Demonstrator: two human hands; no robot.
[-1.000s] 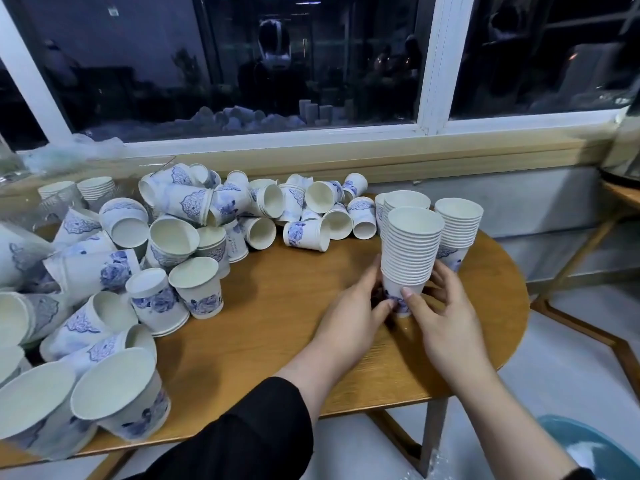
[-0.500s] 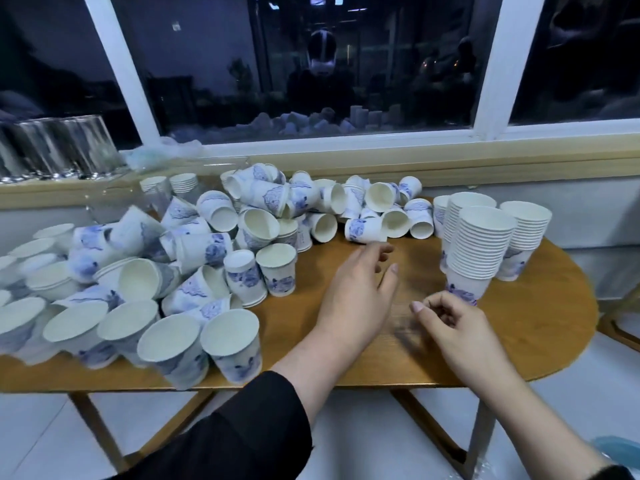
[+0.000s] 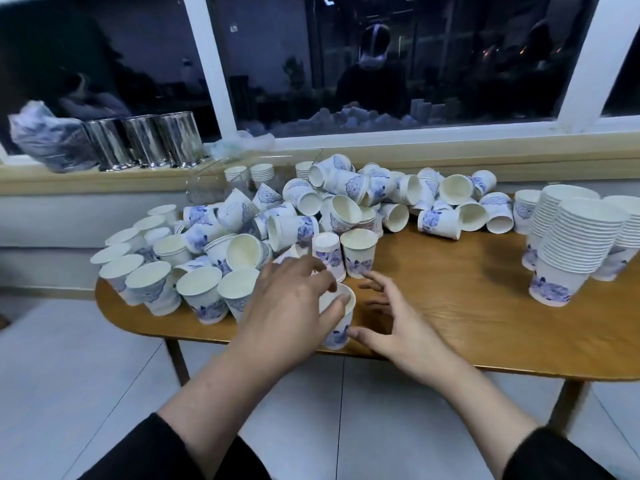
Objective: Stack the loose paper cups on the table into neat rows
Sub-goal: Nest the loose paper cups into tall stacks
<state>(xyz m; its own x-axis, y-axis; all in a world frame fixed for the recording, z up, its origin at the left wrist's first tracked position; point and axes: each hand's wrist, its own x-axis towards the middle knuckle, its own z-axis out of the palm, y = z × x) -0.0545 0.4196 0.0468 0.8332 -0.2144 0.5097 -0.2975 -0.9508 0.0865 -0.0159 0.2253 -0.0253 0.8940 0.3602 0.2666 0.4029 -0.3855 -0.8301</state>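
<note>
Cup [image 3: 337,322] stood upright at the near edge of the table [image 3: 450,306], caught between both hands. From the lower left the left hand [image 3: 287,313] came in palm down, its fingers curled over the cup's rim and near side so that it gripped the cup, one fingertip lying on the lip. Just right of the cup, the right hand [image 3: 394,327] lay with fingers spread and relaxed, thumb tip touching the cup's base, holding nothing. Dark sleeves [image 3: 156,452] covered both forearms near the bottom of the view.

Just beyond the cup stood two loose cups [image 3: 346,256] side by side, one mouth down and one mouth up. Left of the cup a group of upright cups [image 3: 166,282] crowded the table's end. Farther back from the cup, a heap [image 3: 363,202] of tumbled cups lay on their sides. Well to the right of the cup rose the stacks [image 3: 575,244] of nested cups, touching one another. Farthest from the cup, on the sill, stood metal tumblers [image 3: 145,142] beside a plastic bag [image 3: 48,136].
</note>
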